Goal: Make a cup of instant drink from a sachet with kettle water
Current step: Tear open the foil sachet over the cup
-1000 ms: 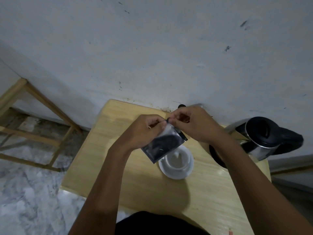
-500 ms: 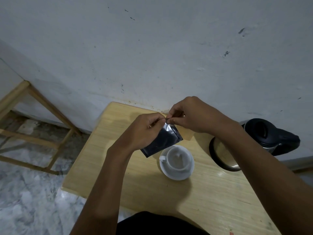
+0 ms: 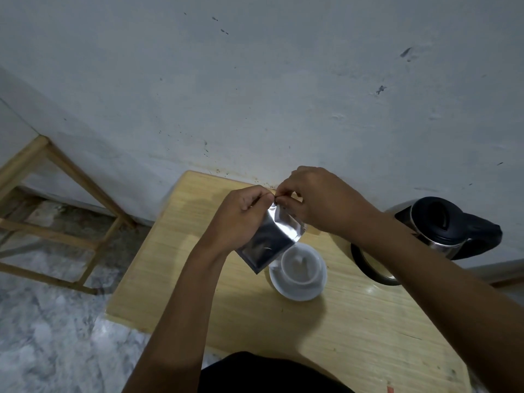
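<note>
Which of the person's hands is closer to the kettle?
The right hand. It pinches the sachet at its top, on the side toward the kettle. The left hand holds the sachet's other side, farther from the kettle.

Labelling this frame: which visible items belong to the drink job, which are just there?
In the job: sachet, pinched by left hand and right hand; cup on saucer; kettle.
Just there: wooden frame on the floor.
</note>
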